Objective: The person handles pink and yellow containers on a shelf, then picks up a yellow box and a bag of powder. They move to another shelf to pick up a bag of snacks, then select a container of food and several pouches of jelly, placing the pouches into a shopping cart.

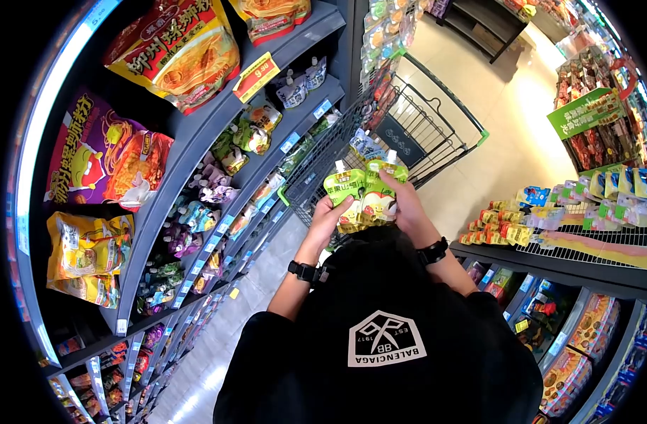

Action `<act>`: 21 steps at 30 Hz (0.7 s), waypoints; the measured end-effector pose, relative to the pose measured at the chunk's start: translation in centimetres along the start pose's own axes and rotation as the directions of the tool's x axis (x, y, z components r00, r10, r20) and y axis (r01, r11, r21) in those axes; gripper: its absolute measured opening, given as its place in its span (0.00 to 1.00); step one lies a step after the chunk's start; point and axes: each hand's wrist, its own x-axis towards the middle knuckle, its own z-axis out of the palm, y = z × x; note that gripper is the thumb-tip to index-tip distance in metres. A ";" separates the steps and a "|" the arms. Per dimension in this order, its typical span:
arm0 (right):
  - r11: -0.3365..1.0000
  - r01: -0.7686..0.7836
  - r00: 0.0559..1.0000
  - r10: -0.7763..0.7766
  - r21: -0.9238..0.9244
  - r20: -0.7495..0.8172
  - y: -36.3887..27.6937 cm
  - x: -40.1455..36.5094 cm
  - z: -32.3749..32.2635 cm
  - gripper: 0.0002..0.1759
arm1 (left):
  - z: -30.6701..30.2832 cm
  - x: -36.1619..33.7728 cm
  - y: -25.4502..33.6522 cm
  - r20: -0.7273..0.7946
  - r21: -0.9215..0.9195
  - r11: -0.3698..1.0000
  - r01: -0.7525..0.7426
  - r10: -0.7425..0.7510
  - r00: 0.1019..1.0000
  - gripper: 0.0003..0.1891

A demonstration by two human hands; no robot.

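Note:
My left hand (329, 220) grips a green and yellow spouted pouch (342, 189) by its lower left side. A second, similar pouch (380, 201) is held in my right hand (402, 203), with the thumb across its front. Side by side, the two pouches touch or overlap slightly, white caps pointing away from me. Both are over the near end of a wire shopping cart (436, 106). Inside the cart, just beyond the pouches, lie blue and white packets (366, 145). Each wrist wears a black band.
Shelves (189, 141) with noodle bags and spouted pouches rise on the left, close to the cart's side. Pale floor (489, 106) lies beyond and right of the cart. Racks of snack packets (592, 201) stand on the right, above more shelves (585, 318).

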 end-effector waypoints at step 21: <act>0.164 0.134 0.829 -0.559 -0.977 0.020 -1.7 7.4 -16.5 0.11 | -5.2 0.0 -7.9 -0.184 0.965 0.194 0.178 0.013 0.983 0.21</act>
